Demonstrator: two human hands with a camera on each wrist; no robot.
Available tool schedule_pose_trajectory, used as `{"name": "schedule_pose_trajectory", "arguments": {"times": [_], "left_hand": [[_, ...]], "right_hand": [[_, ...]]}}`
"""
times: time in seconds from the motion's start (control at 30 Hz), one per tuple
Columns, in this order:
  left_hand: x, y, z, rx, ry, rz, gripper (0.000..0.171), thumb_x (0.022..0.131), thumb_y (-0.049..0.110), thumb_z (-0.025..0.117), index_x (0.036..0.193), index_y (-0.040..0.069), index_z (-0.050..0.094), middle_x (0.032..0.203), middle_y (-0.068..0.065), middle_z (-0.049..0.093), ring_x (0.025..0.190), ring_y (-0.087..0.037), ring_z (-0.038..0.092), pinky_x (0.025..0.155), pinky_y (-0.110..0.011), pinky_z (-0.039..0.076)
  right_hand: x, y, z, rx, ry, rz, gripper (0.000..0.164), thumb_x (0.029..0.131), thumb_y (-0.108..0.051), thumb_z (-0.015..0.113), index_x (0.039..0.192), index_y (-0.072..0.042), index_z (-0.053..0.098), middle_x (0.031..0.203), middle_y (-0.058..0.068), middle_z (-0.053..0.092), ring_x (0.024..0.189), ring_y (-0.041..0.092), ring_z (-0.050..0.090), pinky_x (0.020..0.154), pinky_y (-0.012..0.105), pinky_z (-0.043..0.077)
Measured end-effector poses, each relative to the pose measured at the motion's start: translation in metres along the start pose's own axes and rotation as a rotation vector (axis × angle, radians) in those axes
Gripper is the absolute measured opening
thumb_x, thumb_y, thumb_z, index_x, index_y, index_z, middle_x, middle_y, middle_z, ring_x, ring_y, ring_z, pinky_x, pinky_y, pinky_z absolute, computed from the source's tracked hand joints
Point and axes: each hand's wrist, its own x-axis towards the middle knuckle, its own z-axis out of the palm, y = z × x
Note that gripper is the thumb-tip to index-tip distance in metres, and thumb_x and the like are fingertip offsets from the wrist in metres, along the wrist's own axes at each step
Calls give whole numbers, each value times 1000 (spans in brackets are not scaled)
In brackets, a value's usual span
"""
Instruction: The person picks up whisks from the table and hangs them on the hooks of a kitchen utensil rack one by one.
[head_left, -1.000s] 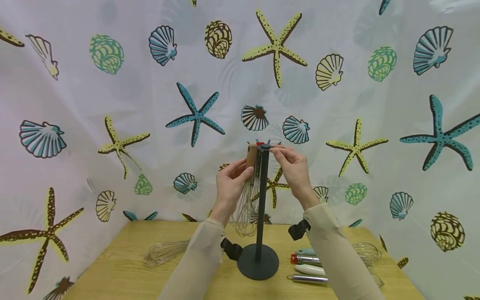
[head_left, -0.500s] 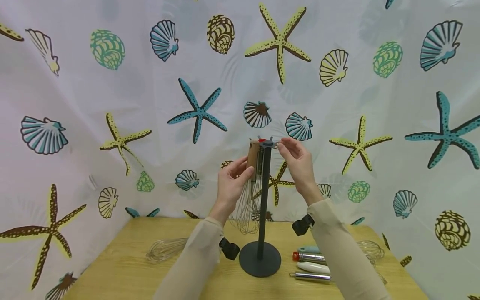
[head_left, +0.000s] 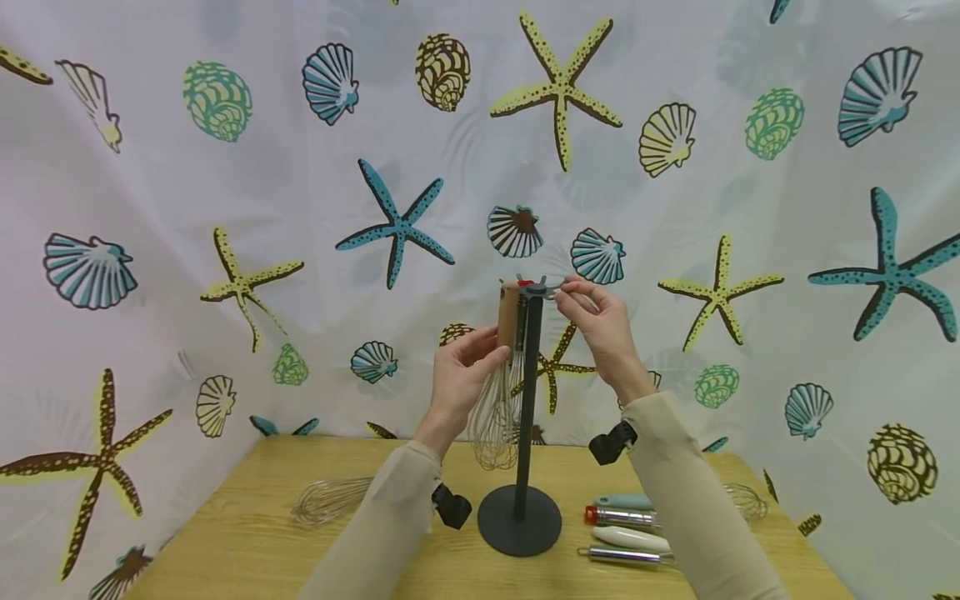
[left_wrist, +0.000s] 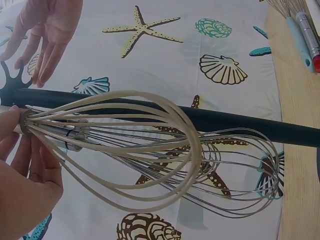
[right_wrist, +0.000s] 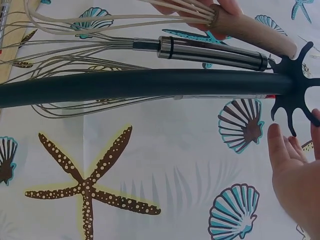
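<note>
A dark utensil stand, with a round base and hooks fanning out on top, rises in the head view's middle. My left hand holds a wooden-handled whisk low on its handle, upright at the stand's left, wires down. In the right wrist view the handle's end lies at a hook. Beside it hangs a steel-handled whisk; another whisk's wires show behind the pole. With thumb and fingertips my right hand pinches a hook on the stand's right side. The exact finger contact is small in view.
On the wooden table, a wire whisk lies left, partly behind my left sleeve. Several whisks lie right, among them one with a white handle and one with a red end. A shell-patterned curtain surrounds the table.
My left hand has slid a little down the wooden handle. My right fingertips have moved from near the stand's hub outward to the right. The head view has shifted slightly.
</note>
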Motion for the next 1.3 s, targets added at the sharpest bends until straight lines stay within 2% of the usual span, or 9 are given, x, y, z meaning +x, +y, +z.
{"name": "schedule_pose_trajectory", "arguments": {"times": [0.17,0.3,0.47,0.73,1.03,1.2,1.3], "left_hand": [[-4,-3,-2,-2,-8,-2,35,89,15,73,124,12,69,120,-12,69,106,-20,63,88,-31,51],[-6,-6,-5,-15,-14,2,34,89,13,73,123,11,69,118,-14,69,104,-20,63,87,-29,51],[-7,-9,-7,-20,-17,6,33,90,13,72,122,11,69,118,-12,70,103,-18,65,86,-28,52],[-9,-11,-11,-15,-4,-26,32,91,12,71,122,12,69,119,-9,70,104,-15,65,87,-26,52],[-12,-15,-13,-21,-6,-44,31,91,15,71,122,11,69,118,-8,70,104,-15,65,89,-27,52],[-15,-21,-21,-33,0,-46,30,91,15,71,120,9,69,118,-12,70,100,-12,66,85,-25,53],[-16,-26,-27,-28,10,-51,28,91,15,71,119,10,70,118,-13,70,98,-11,66,81,-23,53]], "right_hand": [[1,-2,1,78,-34,6,13,95,-1,60,92,-13,59,143,13,47,133,27,49,95,24,51],[0,-3,2,89,-43,20,14,95,-1,60,91,-14,59,135,5,50,124,19,55,94,24,51],[0,-3,3,65,-26,23,14,95,-2,61,89,-15,60,132,4,52,115,12,59,94,23,52],[0,-2,8,5,9,-15,9,93,-6,66,92,-12,58,140,19,47,110,9,62,92,25,53],[-4,-2,11,-27,43,-19,11,92,-9,68,92,-12,58,139,15,50,117,13,61,98,30,50],[-5,-2,12,-30,45,-26,11,91,-8,69,90,-12,59,133,11,52,116,14,61,98,31,51],[-4,-3,9,-35,25,-32,7,92,-9,68,91,-12,61,134,12,51,112,12,62,94,29,53]]}}
